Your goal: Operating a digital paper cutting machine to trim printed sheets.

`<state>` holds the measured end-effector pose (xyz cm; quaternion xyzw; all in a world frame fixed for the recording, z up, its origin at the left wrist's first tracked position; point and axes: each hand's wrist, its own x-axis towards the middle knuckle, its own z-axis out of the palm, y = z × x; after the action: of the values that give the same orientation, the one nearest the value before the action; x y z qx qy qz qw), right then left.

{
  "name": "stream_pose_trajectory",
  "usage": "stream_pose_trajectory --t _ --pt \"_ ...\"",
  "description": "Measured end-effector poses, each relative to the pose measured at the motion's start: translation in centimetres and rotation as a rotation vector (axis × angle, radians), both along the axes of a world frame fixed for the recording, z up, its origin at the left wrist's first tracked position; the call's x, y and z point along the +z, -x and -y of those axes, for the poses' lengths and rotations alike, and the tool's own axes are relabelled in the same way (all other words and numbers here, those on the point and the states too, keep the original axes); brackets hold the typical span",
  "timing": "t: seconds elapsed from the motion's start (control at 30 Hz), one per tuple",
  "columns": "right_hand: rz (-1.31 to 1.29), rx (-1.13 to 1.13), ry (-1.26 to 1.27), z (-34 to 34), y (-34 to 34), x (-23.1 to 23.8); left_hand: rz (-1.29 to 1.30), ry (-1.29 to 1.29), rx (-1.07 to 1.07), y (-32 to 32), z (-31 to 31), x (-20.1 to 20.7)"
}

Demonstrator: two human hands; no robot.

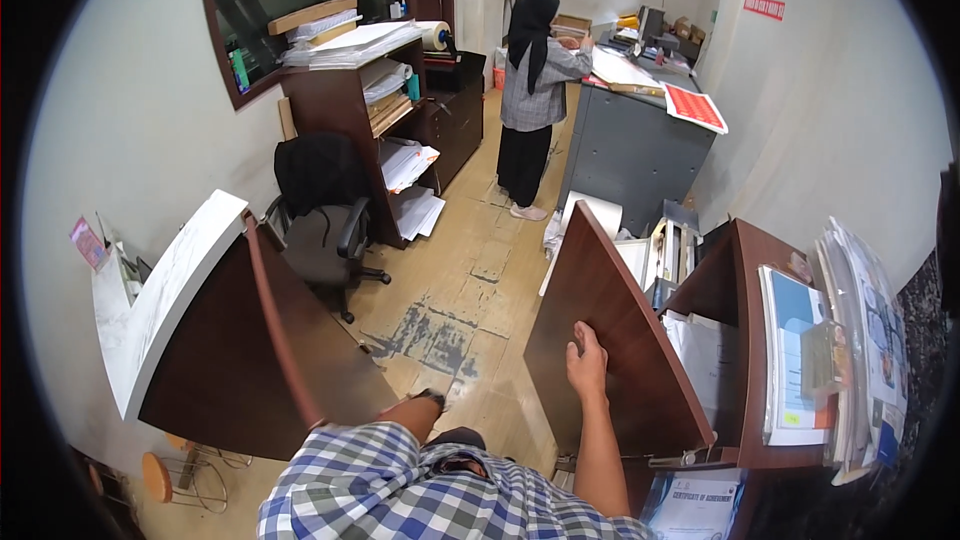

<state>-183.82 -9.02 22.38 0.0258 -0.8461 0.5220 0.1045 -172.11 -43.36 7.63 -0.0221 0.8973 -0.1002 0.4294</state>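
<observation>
My right hand (pixel 588 358) is open, laid against the face of a reddish-brown wooden door panel (pixel 630 325), fingers pointing up. The panel stands swung at an angle, its lower corner near a hinge at the wooden cabinet (pixel 752 340) on the right. Out of a checked sleeve, my left forearm (pixel 408 414) reaches forward, low in the middle, with something dark at its end. That hand's fingers do not show. A second brown panel (pixel 300 325) with a curved edge stands left of this arm, below a white marbled counter top (pixel 165 315).
A black office chair (pixel 322 185) and a shelf unit (pixel 335 105) with stacked papers stand at the left. Ahead, a person (pixel 535 90) stands at a grey desk (pixel 640 145). Folders (pixel 795 350) line the cabinet's right side. The tiled floor (pixel 470 290) has worn patches.
</observation>
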Motion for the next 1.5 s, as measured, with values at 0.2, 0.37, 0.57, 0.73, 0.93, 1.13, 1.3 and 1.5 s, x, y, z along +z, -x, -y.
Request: stream_pose_trajectory --t 0.2,0.37,0.57,0.73,0.93,1.13,1.3,1.5 --pt "0.003 -0.059 -0.076 -0.8 2.3 -2.5 -0.349 -0.188 0.105 -2.8 8.1 -5.1" --pt "0.217 -0.109 -0.182 -1.5 5.2 -8.1 -0.297 -0.243 0.047 2.1 10.2 -8.4" --pt "0.713 -0.147 -0.377 1.5 13.3 -14.7 -0.268 -0.318 0.031 10.1 15.1 -8.9" --pt "1.060 -0.048 -0.490 3.2 19.8 -22.6 -0.263 -0.337 0.047 18.1 19.1 -7.6" --pt "1.041 0.703 -0.983 0.2 25.7 -35.8 -0.240 -0.361 0.095 26.6 24.1 -7.3" --pt "1.033 0.658 -0.904 8.2 36.2 -33.9 -0.205 -0.321 0.097 38.4 28.6 -7.6" --pt "1.093 0.569 -0.784 11.7 41.1 -33.0 -0.127 -0.296 0.026 48.8 32.5 -5.9" --pt "1.224 0.399 -0.676 12.2 43.3 -30.7 0.000 -0.336 -0.088 59.0 34.3 -7.1"
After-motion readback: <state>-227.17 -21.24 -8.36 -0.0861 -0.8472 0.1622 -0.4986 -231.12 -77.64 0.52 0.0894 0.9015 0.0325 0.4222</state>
